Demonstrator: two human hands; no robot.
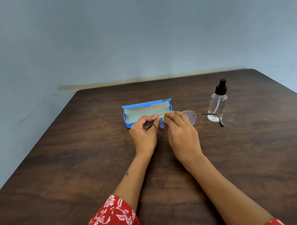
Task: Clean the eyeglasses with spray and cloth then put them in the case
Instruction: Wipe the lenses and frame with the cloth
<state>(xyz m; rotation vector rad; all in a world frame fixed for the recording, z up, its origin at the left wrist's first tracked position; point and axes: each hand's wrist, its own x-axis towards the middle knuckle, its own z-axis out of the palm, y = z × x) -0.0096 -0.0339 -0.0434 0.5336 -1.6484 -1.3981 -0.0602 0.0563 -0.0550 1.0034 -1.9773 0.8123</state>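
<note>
Head view: unlabelled spray bottle (217, 103)

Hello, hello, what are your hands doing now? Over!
Left hand pinches eyeglasses at hinge. Right hand rubs yellow cloth on lens. Blue case open behind. Nothing in the way.

A dark wooden table (77, 171) bears an open blue case (126, 117) and a spray bottle (216, 105).
</note>
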